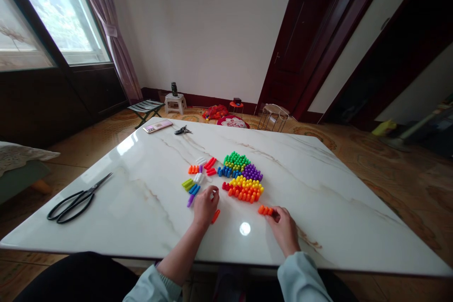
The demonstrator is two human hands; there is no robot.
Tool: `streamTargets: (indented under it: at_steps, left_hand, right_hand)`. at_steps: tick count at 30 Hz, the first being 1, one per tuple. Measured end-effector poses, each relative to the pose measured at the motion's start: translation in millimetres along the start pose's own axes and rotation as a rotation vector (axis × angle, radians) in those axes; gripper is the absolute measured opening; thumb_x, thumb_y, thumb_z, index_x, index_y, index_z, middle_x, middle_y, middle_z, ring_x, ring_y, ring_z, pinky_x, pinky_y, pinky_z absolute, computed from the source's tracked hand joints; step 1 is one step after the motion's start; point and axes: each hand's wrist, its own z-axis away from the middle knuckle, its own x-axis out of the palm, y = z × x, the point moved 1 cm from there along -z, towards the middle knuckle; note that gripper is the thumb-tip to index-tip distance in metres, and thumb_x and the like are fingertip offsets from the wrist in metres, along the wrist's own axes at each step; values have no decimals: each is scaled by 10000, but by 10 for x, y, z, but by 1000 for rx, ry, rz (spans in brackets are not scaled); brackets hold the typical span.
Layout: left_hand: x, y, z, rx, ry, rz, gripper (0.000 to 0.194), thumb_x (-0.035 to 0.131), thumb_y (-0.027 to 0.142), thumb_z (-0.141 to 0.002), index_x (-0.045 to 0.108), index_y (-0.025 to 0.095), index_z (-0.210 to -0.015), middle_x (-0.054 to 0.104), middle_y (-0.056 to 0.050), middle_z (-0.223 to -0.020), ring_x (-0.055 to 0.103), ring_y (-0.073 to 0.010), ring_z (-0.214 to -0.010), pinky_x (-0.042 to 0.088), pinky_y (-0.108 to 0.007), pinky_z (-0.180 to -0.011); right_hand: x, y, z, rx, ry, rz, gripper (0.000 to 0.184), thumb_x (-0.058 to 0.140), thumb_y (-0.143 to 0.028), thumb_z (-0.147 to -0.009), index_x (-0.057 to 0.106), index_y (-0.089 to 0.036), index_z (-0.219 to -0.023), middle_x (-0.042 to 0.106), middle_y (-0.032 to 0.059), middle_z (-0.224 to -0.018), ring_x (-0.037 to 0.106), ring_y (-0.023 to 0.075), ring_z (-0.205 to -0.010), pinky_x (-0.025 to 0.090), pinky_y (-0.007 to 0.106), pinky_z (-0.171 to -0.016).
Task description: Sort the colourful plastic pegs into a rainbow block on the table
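My right hand [284,227] pinches the near end of a short orange bead strip [265,210] low over the table's near right part. Curled with its fingertips together, my left hand [206,205] is by the loose pieces; what it holds, if anything, is too small to see. Beside its wrist lies a single orange-red bead piece [215,216]. Between and beyond the hands sits a block of joined beads: green beads [236,158], purple beads [252,172], blue beads [230,172], yellow beads [245,181] and orange beads [244,193]. Left of it are loose red pieces [210,163], white pieces [199,178] and lime pieces [188,184].
Black-handled scissors [76,203] lie at the left of the white marble-patterned table [141,207]. Near its far edge are a phone [157,126] and keys [183,130]. Stools, including a white stool [175,103], stand on the floor beyond.
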Motion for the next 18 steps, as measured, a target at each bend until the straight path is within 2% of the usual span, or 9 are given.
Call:
streamTargets:
  at_steps: [9, 12, 16, 18]
  left_hand:
    - [-14, 3, 0, -3, -11, 11, 159, 493, 227, -835, 642, 215, -888, 718, -26, -834, 663, -164, -714, 443, -235, -640]
    - [-11, 6, -2, -9, -10, 3, 154, 497, 238, -841, 643, 217, -884, 715, -24, -806, 660, -163, -701, 438, -233, -637]
    - [2, 3, -7, -8, -9, 8, 163, 486, 245, -850, 643, 219, -884, 709, -25, -797, 660, -165, -703, 442, -240, -650]
    - [1, 1, -10, -7, 2, 32, 169, 482, 270, -859, 642, 218, -880, 705, -27, -790, 659, -168, -707, 446, -243, -651]
  right_hand:
    - [142, -207, -162, 6, -89, 198, 198, 552, -254, -747, 647, -210, -915, 653, 31, -909, 618, 188, -758, 420, 264, -637]
    - [196, -248, -196, 10, -96, 176, 216, 541, -234, -754, 642, -209, -943, 668, 35, -941, 625, 191, -790, 427, 264, -665]
    - [257, -274, -184, 59, -96, 90, 276, 542, -248, -754, 606, -197, -1017, 679, 33, -868, 630, 199, -756, 436, 275, -648]
    - [287, -292, -134, 84, -40, 40, 306, 548, -272, -752, 580, -183, -1043, 670, 36, -843, 621, 197, -708, 438, 279, -620]
